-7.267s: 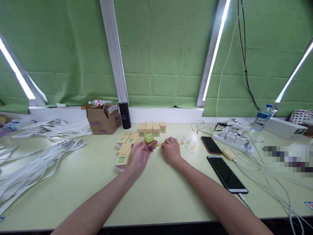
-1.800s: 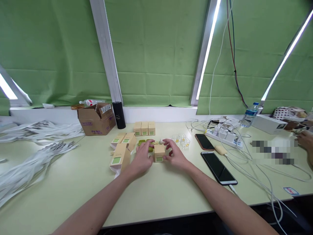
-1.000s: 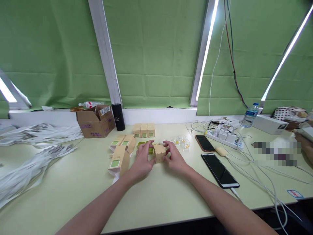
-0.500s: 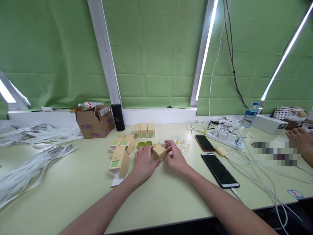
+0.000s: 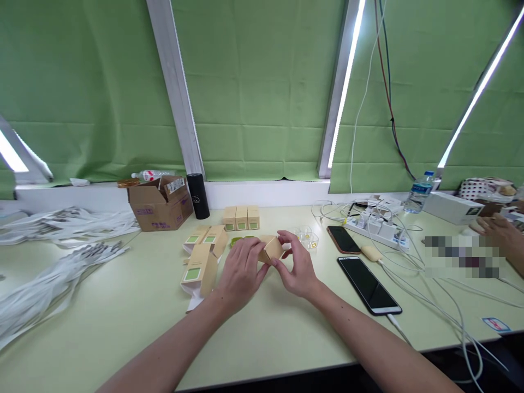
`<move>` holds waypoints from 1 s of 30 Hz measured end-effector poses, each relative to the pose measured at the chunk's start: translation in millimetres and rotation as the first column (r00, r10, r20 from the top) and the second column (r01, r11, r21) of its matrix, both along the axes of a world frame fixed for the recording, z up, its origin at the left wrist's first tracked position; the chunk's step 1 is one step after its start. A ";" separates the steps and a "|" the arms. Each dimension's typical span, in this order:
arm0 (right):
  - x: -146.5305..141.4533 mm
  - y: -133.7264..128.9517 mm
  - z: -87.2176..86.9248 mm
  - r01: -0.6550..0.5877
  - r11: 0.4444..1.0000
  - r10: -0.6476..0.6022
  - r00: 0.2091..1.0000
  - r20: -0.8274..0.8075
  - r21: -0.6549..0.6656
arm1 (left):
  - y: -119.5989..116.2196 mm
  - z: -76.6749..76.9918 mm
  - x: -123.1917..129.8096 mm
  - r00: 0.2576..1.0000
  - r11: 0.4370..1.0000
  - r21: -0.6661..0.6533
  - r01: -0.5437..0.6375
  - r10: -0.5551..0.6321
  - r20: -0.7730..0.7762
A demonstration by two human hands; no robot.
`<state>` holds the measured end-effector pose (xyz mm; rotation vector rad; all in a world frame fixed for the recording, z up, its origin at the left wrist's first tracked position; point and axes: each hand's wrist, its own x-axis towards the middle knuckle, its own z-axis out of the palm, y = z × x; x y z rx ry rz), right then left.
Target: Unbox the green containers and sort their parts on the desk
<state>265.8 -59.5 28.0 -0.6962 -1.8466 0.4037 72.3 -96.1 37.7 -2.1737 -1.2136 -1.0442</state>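
Observation:
A small kraft cardboard box (image 5: 272, 249) is held between my two hands, tilted, over the middle of the table. My left hand (image 5: 244, 267) grips its left side, fingers over the top. On the right, my right hand (image 5: 298, 266) pinches it with thumb and fingers. Left of my hands lie several kraft boxes (image 5: 200, 267) with green labels and white paper flaps. Behind stands a row of three small closed boxes (image 5: 241, 218). A green container (image 5: 235, 240) is partly hidden behind my left hand. Clear plastic cups (image 5: 309, 238) with yellow bits sit beyond my right hand.
To the right lie two phones (image 5: 368, 285), a power strip (image 5: 379, 233) and tangled white cables. A brown carton (image 5: 159, 204) and a black cylinder (image 5: 198, 196) stand at the back left. White straps (image 5: 53, 284) cover the far left. Another person's hand (image 5: 497, 232) is at the right edge.
The small box has been raised and tipped between my hands. My right hand has shifted slightly, with its thumb now on the box. The left fingers cover more of the green containers.

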 end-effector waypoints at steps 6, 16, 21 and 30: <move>-2.4 0.5 -2.7 0.002 0.985 -0.001 1.000 -0.006 0.173 | 3.0 6.4 0.4 0.994 0.948 0.307 0.078 -0.051 -0.097; -2.5 3.2 -3.7 -0.004 0.976 0.003 1.000 0.007 0.216 | 4.5 1.6 -0.4 0.995 0.954 0.294 0.051 -0.025 -0.093; -3.0 4.0 -3.8 0.021 0.972 -0.035 0.998 0.057 0.234 | 2.6 2.8 1.0 0.994 0.962 0.270 0.034 -0.006 -0.105; -5.4 -0.2 -4.3 0.011 0.985 -0.050 0.972 0.230 0.171 | 0.7 3.0 1.1 0.987 0.976 0.217 0.026 0.008 -0.158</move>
